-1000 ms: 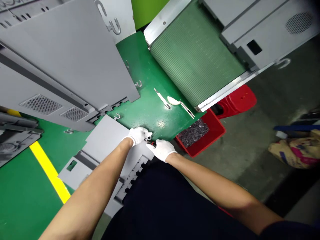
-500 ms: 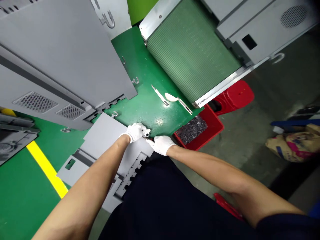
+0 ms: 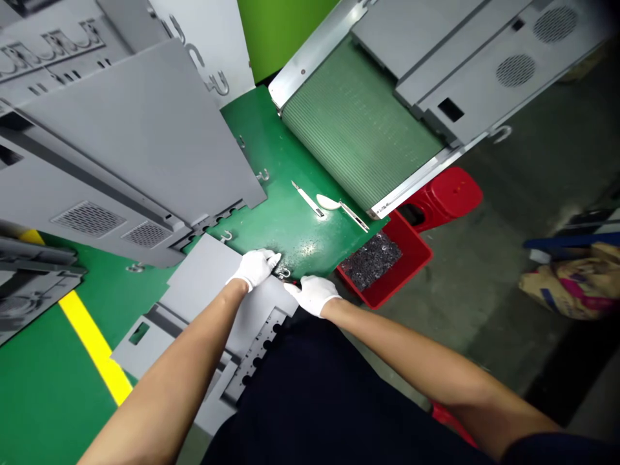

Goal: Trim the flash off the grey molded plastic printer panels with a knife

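Observation:
A grey plastic panel [image 3: 203, 274] lies against my body on the green table edge, with round notches along its near side. My left hand [image 3: 255, 268], in a white glove, is closed at the panel's far edge. Beside it a small hook-shaped tab [image 3: 283, 273] sticks out from that edge. My right hand [image 3: 316, 294], also gloved, is closed around a small tool [image 3: 294, 283] with a bit of red showing. The tool's tip is close to the tab; most of it is hidden by the hand. Dark crumbs are scattered on the table beyond.
A white-handled knife [image 3: 308, 199], a pale half-disc [image 3: 328, 202] and tweezers [image 3: 354, 216] lie on the green table [image 3: 271, 219]. Beyond is a conveyor belt [image 3: 353, 129] carrying another panel [image 3: 450, 58]. A red bin [image 3: 411, 258] of scraps stands right. Large panels [image 3: 145, 129] stand left.
My left hand has drawn slightly left, away from the tab, which now shows more fully. The right hand stays near it. The panel on the conveyor has come nearer. The view has shifted slightly.

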{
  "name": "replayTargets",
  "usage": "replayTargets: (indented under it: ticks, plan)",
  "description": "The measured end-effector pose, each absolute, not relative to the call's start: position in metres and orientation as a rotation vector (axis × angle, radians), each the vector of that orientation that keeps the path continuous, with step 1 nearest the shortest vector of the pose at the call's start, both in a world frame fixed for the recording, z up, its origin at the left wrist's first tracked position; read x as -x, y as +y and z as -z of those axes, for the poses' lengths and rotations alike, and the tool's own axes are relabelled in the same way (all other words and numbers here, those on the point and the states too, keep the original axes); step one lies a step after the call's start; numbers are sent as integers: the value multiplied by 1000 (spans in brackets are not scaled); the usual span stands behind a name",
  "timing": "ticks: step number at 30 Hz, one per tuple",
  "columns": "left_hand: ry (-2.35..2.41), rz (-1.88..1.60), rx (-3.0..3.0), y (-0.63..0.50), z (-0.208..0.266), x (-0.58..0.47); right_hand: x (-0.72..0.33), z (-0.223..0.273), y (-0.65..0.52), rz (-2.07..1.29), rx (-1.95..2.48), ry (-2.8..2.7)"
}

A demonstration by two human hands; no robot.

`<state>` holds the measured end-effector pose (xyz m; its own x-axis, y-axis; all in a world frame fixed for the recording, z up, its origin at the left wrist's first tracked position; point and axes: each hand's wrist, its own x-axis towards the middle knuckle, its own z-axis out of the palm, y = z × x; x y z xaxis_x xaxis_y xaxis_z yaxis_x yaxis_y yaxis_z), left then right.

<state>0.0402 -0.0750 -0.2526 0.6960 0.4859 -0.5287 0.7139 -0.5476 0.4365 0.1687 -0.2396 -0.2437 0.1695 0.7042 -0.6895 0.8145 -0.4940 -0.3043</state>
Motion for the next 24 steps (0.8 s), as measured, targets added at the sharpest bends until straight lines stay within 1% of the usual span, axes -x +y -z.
replayTargets:
  ticks: [4,11,16,19,24]
  plan:
    - [898,492,-2298,-74,246,-38,-170,244,-244,1247,-2270,1463]
    - [826,687,-2266,-78,250,-37,-176,246,-252,1255,-2259,1486]
    - [772,879,-2165,-76,253,-44,-192,245,-275,1427,-2293,1369]
    - [822,990,-2152,-75,256,-53,-196,246,-285,1467,-2290,1398]
    - [883,1040,-2136,-78,264,-65,-190,252,-276,1504,-2225,1421]
